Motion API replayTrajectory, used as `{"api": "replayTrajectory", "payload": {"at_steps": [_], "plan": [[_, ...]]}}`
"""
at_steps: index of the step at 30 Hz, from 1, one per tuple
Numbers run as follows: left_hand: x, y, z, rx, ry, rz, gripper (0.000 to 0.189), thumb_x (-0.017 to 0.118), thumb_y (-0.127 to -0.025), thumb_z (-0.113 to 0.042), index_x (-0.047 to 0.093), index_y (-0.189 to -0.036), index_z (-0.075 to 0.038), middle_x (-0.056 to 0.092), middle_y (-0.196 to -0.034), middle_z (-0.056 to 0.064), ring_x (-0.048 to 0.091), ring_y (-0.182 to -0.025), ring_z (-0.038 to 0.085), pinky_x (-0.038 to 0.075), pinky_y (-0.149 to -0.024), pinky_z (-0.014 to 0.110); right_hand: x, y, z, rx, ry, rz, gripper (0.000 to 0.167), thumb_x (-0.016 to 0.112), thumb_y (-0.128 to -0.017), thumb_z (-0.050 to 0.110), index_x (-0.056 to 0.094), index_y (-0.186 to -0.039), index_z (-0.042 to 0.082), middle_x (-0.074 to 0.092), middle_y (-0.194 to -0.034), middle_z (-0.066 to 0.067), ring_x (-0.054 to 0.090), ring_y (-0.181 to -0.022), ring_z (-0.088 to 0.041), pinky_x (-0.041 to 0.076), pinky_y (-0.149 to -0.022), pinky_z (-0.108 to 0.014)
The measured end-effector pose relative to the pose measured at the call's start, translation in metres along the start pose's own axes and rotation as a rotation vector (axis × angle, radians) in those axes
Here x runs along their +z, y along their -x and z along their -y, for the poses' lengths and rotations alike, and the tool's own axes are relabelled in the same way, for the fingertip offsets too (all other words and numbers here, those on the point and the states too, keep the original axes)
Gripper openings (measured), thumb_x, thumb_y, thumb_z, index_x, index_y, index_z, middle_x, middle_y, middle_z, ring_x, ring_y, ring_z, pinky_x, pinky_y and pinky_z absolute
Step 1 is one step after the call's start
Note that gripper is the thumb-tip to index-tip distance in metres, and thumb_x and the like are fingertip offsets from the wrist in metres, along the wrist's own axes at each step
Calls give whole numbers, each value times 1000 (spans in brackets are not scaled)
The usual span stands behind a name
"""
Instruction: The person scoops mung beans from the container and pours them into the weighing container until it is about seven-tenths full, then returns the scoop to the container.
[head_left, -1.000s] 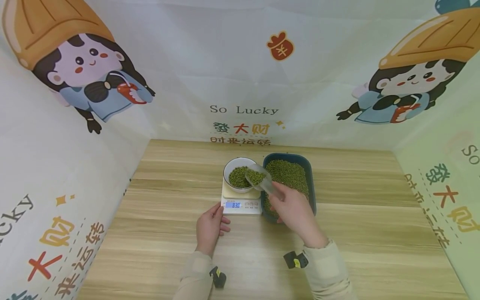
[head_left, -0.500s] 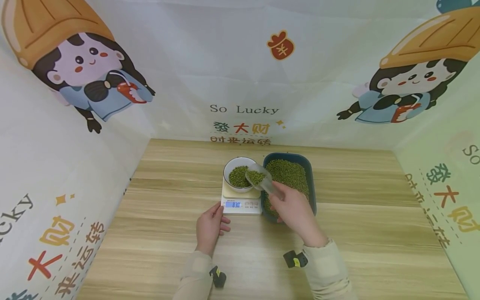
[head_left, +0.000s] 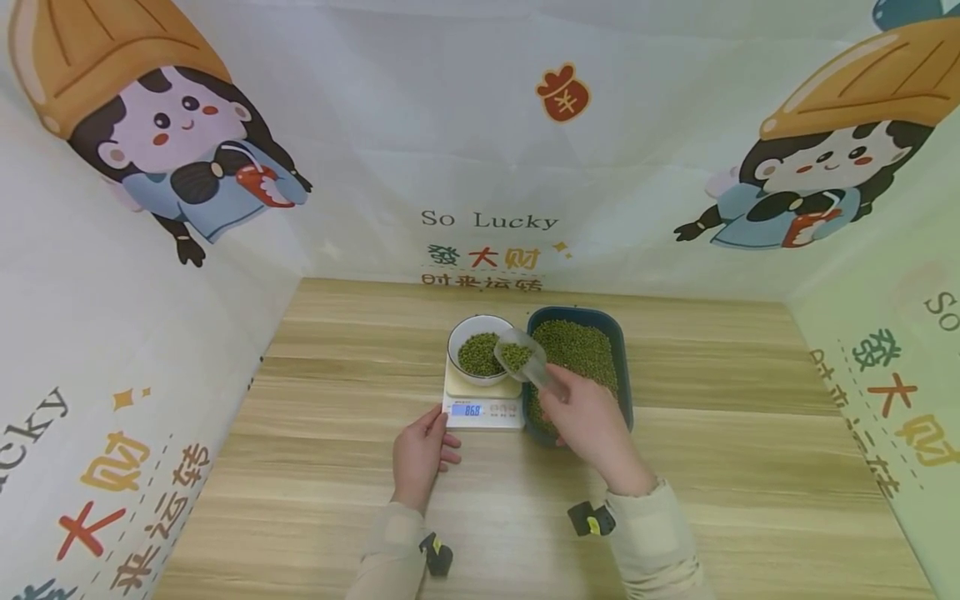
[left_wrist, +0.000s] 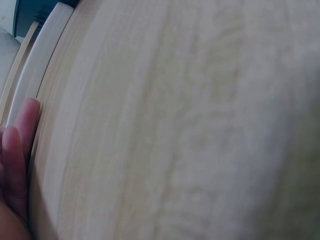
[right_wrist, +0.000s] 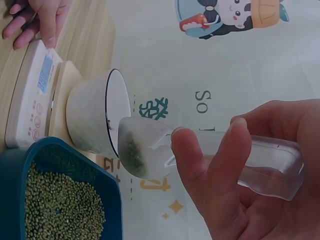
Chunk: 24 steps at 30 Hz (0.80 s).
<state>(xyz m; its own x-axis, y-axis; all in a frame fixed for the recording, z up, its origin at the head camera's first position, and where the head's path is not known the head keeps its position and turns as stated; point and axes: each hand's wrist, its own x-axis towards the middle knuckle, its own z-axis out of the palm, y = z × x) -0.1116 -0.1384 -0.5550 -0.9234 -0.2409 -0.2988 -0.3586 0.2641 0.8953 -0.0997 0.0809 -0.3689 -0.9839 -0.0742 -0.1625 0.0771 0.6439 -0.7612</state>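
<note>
My right hand (head_left: 588, 421) grips the handle of a clear plastic scoop (right_wrist: 145, 150) with some green mung beans inside. The scoop's mouth is tilted over the right rim of a white bowl (right_wrist: 92, 112) with a dark edge, which has more mung beans (head_left: 478, 355) in it. Under the bowl is a white kitchen scale (head_left: 483, 421), its display reading about 86.8. With loosely extended fingers, my left hand (head_left: 422, 454) touches the scale's front left corner. In the left wrist view, fingers (left_wrist: 16, 157) lie along the scale's side.
Just right of the scale stands a dark blue tub (right_wrist: 107, 182) of mung beans, partly beneath my right hand. A few stray beans lie near the back edge of the wooden table (head_left: 712, 400). Printed cloth walls (head_left: 375, 167) enclose the back and sides.
The scoop has shifted slightly right and holds fewer beans. The scale's reading has risen from about 83.0 to 86.8. My left hand stays in place.
</note>
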Motion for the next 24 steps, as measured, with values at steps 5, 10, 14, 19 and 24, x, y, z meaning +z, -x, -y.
{"api": "replayTrajectory", "payload": {"at_steps": [5, 10, 14, 19, 24], "plan": [[0, 1, -1, 4, -12, -3, 39, 46, -93, -34, 50, -127, -16, 64, -66, 3, 60, -46, 14, 46, -36, 22, 1, 0, 1, 24, 0, 3, 47, 48, -88, 25, 43, -132, 11, 63, -74, -3, 53, -40, -16, 47, -38, -27], [0, 1, -3, -1, -18, -4, 38, 46, -93, -33, 51, -127, -17, 64, -65, 2, 61, -48, 16, 49, -39, 27, 1, -1, 0, 36, -4, 2, 48, 48, -87, 25, 43, -133, 12, 64, -76, -5, 53, -40, -16, 47, -38, -27], [0, 0, -5, 0, -27, -4, 39, 46, -93, -34, 51, -127, -17, 64, -66, 3, 60, -46, 13, 49, -39, 26, 0, -1, 0, 36, -6, -1, 47, 48, -87, 25, 43, -132, 13, 64, -75, -4, 53, -41, -16, 47, -39, -27], [0, 2, -2, -4, -40, -3, 39, 46, -93, -34, 50, -127, -16, 63, -67, 3, 59, -47, 13, 49, -39, 25, 3, 0, -1, 32, -11, 7, 47, 49, -87, 24, 43, -132, 11, 63, -74, -4, 53, -40, -16, 47, -38, -26], [1, 1, -2, 8, -35, -9, 39, 46, -93, -35, 50, -127, -17, 63, -66, 3, 61, -48, 16, 49, -39, 26, 2, -1, -1, 17, -18, -3, 46, 50, -87, 23, 45, -131, 10, 61, -71, -1, 53, -41, -18, 47, -38, -26]]}}
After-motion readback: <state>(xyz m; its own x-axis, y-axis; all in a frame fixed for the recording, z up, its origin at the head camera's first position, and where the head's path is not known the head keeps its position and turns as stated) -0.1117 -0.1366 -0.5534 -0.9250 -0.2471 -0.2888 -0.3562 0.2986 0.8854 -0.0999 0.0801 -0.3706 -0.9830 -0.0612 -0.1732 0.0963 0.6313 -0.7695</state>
